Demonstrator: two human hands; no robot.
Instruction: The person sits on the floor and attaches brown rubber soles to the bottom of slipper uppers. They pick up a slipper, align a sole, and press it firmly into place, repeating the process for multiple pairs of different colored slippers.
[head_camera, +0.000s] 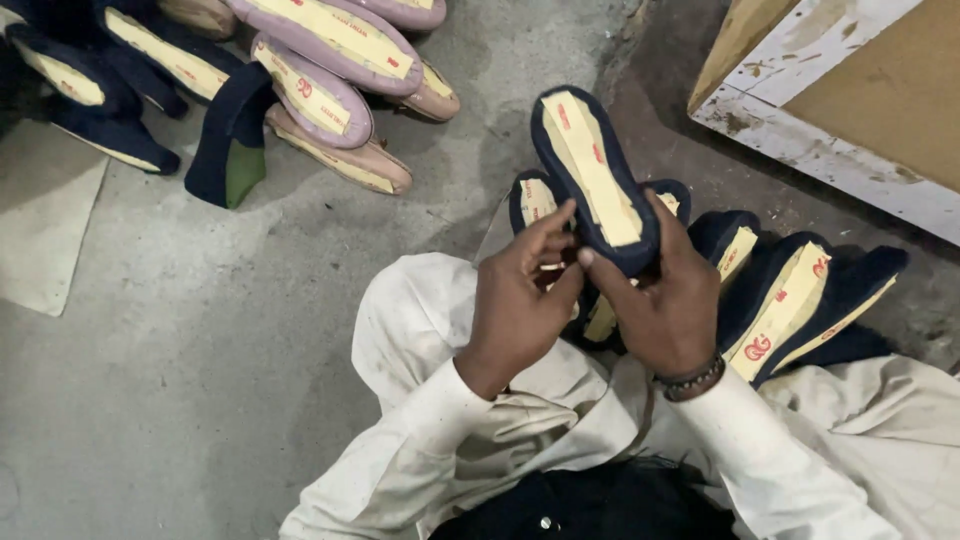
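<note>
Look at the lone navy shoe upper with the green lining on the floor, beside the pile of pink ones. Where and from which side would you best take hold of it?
Probably at its upper edge, from above. The navy upper with green lining stands folded on the concrete floor, its thin navy rim uppermost and free on the floor side, so finger and thumb could pinch the wall there. Pink uppers crowd its other side.

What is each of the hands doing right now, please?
Left hand: closed on the lower end of the navy shoe sole.
Right hand: closed on the same sole, gripping its lower edge.
</note>
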